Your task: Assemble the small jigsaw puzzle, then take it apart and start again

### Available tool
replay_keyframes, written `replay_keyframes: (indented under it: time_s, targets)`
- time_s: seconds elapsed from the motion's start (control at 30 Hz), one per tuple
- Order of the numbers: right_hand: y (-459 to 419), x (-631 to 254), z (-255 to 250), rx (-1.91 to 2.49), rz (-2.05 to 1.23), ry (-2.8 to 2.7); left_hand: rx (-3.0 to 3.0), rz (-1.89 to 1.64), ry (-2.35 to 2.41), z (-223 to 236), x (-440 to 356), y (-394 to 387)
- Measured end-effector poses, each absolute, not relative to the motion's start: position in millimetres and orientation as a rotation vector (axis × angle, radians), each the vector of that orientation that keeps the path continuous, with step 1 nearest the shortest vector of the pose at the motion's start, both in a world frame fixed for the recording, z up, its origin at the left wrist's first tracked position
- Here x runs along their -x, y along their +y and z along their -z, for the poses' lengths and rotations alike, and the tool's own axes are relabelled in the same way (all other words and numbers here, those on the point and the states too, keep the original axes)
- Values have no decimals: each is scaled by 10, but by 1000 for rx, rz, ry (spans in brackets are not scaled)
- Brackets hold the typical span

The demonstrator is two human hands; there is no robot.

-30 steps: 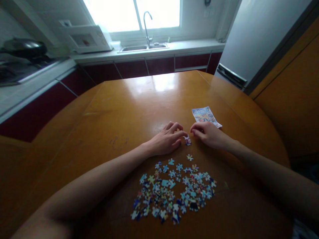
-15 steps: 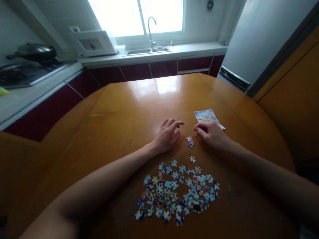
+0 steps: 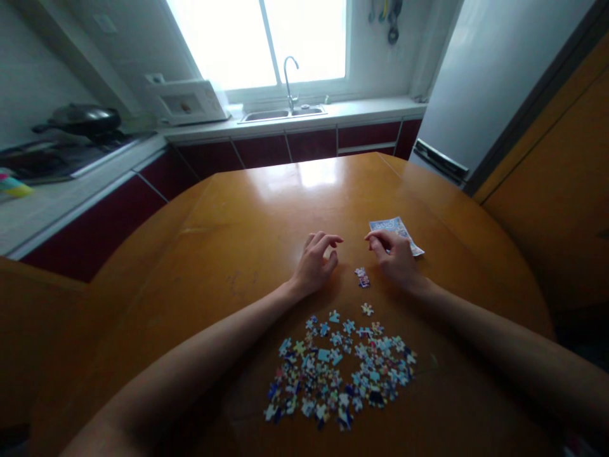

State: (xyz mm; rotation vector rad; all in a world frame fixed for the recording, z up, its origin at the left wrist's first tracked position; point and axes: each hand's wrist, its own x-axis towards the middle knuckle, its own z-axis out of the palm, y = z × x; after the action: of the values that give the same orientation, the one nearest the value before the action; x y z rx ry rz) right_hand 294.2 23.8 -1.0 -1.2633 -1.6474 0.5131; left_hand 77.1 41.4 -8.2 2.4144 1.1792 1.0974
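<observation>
Currently holding left grip (image 3: 314, 263) spread and right grip (image 3: 397, 258) pressed together, near joined puzzle pieces (image 3: 362, 278) and printed sheet (image 3: 392, 225).

Brown wooden table (image 3: 266, 216) | puzzle-piece pile (image 3: 323, 354) | lone piece (image 3: 367, 309) | joined cluster (image 3: 363, 278) | printed sheet (image 3: 394, 225)
</observation>
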Motion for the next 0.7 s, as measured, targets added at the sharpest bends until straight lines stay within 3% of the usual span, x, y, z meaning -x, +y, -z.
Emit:
replay_keyframes:
  time_s: [0.27, 0.7]
  targets:
    - [151, -2861, 74, 1338, -480, -1679, -2391, -862, 1298, 47, -743, 395]
    - [78, -2695, 26, 1363, -548, -1255, -1969, -1026, 1575, -114, -196, -106]
